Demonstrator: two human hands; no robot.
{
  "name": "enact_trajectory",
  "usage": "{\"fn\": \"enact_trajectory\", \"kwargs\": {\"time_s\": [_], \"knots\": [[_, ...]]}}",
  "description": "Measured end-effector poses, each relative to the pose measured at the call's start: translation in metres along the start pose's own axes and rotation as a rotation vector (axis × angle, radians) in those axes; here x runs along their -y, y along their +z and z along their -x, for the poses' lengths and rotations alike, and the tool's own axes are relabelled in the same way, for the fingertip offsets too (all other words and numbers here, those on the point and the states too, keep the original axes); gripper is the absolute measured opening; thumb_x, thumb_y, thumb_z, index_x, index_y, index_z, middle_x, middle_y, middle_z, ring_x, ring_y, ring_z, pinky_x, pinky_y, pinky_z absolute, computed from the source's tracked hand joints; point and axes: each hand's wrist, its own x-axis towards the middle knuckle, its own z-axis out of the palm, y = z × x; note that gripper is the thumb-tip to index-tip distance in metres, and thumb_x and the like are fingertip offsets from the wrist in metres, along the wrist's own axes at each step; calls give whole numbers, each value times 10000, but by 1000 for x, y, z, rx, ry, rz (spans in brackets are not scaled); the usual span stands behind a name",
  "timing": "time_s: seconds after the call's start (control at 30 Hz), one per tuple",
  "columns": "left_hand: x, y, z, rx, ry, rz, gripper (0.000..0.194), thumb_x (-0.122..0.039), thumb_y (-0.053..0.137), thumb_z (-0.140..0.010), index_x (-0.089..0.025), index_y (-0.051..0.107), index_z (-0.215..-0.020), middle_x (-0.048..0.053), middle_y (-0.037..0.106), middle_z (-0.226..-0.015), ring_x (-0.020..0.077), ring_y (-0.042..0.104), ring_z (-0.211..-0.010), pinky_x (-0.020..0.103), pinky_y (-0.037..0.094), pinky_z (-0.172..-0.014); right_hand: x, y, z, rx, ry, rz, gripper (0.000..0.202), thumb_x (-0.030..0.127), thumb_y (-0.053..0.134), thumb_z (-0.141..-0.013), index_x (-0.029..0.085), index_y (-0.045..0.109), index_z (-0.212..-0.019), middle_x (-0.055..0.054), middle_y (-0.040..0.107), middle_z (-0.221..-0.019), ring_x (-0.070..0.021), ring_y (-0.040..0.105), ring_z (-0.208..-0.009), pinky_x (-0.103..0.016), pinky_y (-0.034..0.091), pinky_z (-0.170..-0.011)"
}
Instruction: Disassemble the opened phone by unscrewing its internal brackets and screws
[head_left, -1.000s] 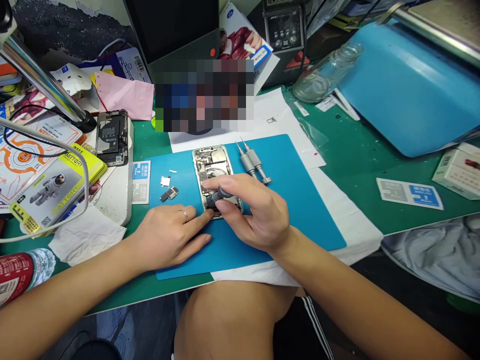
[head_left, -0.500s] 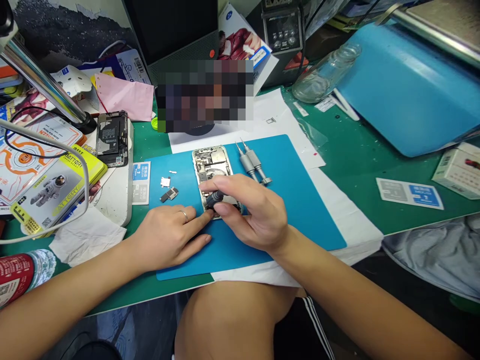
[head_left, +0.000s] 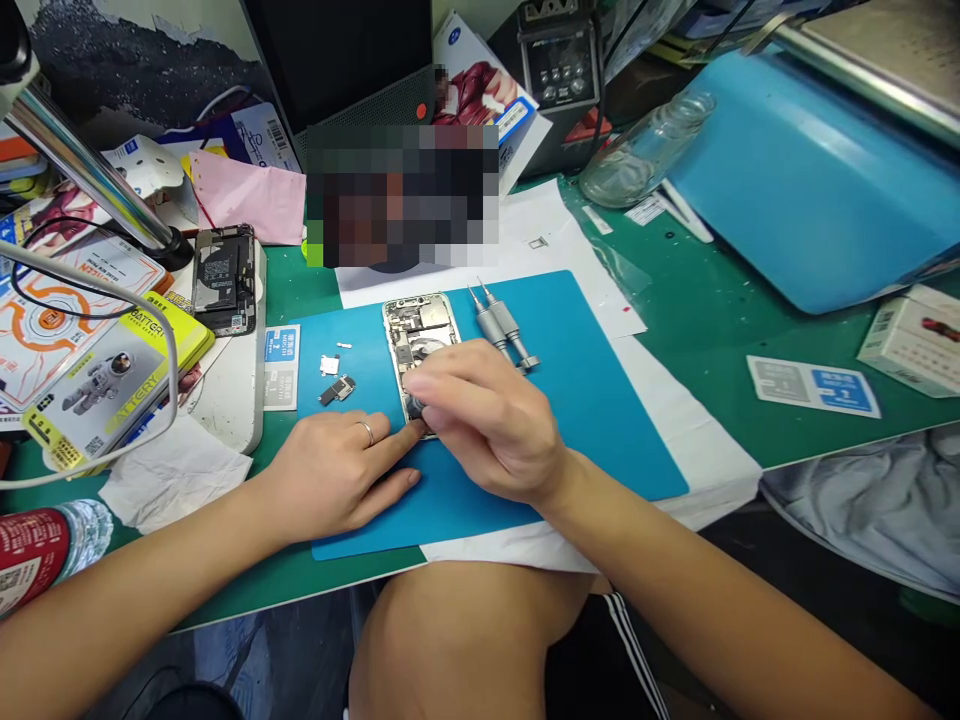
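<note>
An opened phone (head_left: 421,322) lies on the blue mat (head_left: 600,430), its inner parts bare. My left hand (head_left: 341,470) rests flat to the left of it, fingers stretched out, with the index fingertip touching the phone's lower end. Above the phone's lower half, my right hand (head_left: 495,420) is closed around a small screwdriver (head_left: 415,408). Only a bit of its dark shaft shows; my fingers hide the rest. To the phone's left lie a dark metal part (head_left: 337,390), a silver shield plate (head_left: 329,365) and a tiny strip.
Two grey screwdrivers (head_left: 502,325) lie right of the phone. Another opened phone (head_left: 223,280) sits on a white device at left, near a yellow battery box (head_left: 116,375). A glass jar (head_left: 649,150) stands at the back right. A red-labelled bottle (head_left: 45,555) is at front left.
My right thumb and fingers have closed together and shifted over the screwdriver, which is now mostly hidden. My left hand has stayed in place.
</note>
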Motion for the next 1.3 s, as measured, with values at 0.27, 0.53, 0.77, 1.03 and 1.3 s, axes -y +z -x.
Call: {"fn": "enact_trajectory", "kwargs": {"time_s": [0.27,0.53,0.77,1.03,1.3], "knots": [[0,0,0,0,4,-2,365,-397,442,-1084,-150,655,-1248,13,650,-794,164,637,-669,313,438,-560,-1,-2,0,-6,24,16,541,121,505,-992,301,492,-1503,-76,737,-1164,-207,719,-1070,-395,627,-898],[-1,-1,-1,37,-4,-2,379,-400,450,-1080,-143,648,-1275,19,649,-807,160,641,-683,285,452,-566,-3,0,5,-24,24,-32,654,117,612,-952,291,399,-1546,-67,789,-1186,-200,770,-979,-380,676,-824],[-1,-2,-1,9,13,5,377,-399,464,-1080,-130,652,-1265,25,665,-817,160,649,-687,291,439,-567,-1,-1,8,-81,97,-43,664,76,631,-943,288,418,-1535,-69,780,-1208,-190,790,-974,-313,703,-786],[-2,-1,0,-177,-220,155,219,-313,572,-1037,-151,703,-1105,9,676,-805,134,646,-669,278,512,-674,3,2,9,-200,254,-209,598,68,638,-938,272,486,-1479,-70,778,-1148,-170,786,-932,-291,707,-756],[1,-1,1,-201,-221,157,175,-298,581,-1044,-176,704,-1068,-4,658,-777,122,620,-650,242,446,-592,6,4,8,-166,222,-337,639,59,619,-947,295,443,-1513,-69,777,-1126,-178,795,-935,-285,715,-716]]}}
